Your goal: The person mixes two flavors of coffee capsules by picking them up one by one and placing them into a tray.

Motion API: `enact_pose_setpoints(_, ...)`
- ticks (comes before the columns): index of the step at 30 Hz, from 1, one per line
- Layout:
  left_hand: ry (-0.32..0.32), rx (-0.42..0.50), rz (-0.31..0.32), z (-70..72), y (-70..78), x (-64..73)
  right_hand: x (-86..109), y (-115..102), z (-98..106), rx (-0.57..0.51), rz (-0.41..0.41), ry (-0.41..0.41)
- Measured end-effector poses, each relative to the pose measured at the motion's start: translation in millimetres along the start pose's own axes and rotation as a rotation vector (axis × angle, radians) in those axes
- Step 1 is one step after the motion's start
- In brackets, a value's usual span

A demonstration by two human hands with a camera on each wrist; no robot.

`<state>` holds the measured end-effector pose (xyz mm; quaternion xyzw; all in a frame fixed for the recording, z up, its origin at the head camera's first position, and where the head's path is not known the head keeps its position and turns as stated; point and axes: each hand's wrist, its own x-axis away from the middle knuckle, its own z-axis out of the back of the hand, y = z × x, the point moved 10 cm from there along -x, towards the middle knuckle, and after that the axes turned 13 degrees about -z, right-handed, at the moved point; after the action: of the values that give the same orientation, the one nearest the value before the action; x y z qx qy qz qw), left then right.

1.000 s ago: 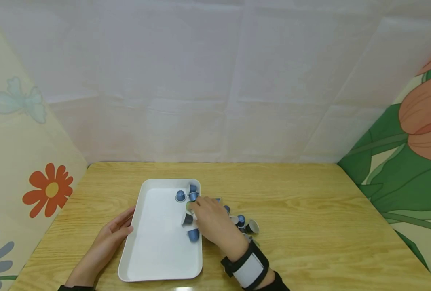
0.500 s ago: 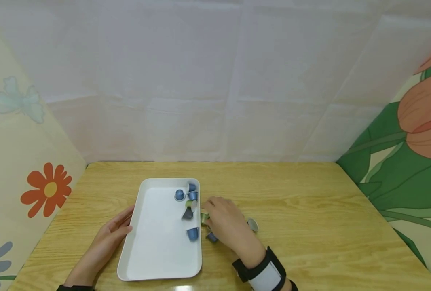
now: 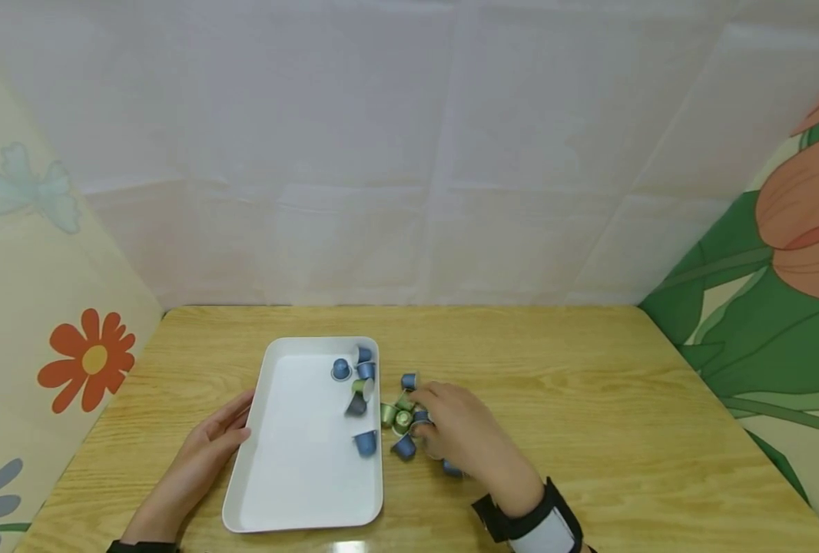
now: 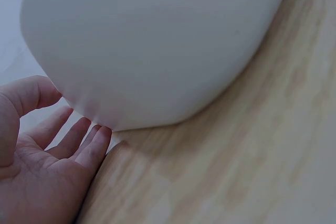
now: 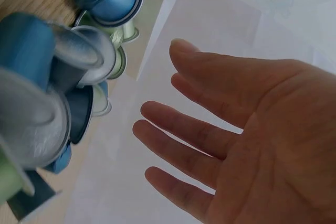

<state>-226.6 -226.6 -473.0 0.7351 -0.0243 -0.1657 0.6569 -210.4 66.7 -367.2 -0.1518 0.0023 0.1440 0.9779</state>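
A white tray lies on the table, and my left hand holds its left edge. Thumb and fingers meet the tray's edge in the left wrist view, where the hand shows palm up. Inside the tray, along its right wall, lie several coffee capsules: blue ones, a green one and a dark one. My right hand is over the loose capsule pile right of the tray and partly hides it. In the right wrist view the hand has spread fingers, apart from the capsules.
Loose green capsules and blue capsules sit close against the tray's right side. One blue capsule lies farther back. The wooden table ends at a white cloth backdrop.
My right hand has moved right, from the tray's right wall to the pile. A green capsule now lies in the tray against the dark one, which has shifted slightly. My left hand stays put.
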Motion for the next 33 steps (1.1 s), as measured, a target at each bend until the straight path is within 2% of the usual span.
enact_pose_setpoints(5, -0.001, 0.002, -0.020, 1.0, -0.4, -0.1, 4.0, 16, 5, 0.001, -0.038, 0.004)
enact_pose_setpoints(12, 0.003, 0.002, -0.023, 1.9, -1.4, 0.3, 6.6, 51, 11, -0.037, -0.234, -0.069)
enact_pose_setpoints(15, 0.001, 0.008, -0.033, 1.9, -1.4, 0.2, 8.4, 61, 13, -0.057, -0.283, -0.094)
enact_pose_setpoints(20, -0.010, 0.032, -0.070, 0.8, -0.5, -0.3, 9.5, 70, 15, -0.051, -0.293, -0.113)
enact_pose_setpoints(26, -0.012, 0.031, -0.073, 1.4, -1.8, -0.4, 10.8, 83, 6, -0.081, -0.364, -0.191)
enact_pose_setpoints(33, -0.013, 0.025, -0.076, 0.8, -0.6, -0.1, 10.1, 89, -2, -0.096, -0.378, -0.231)
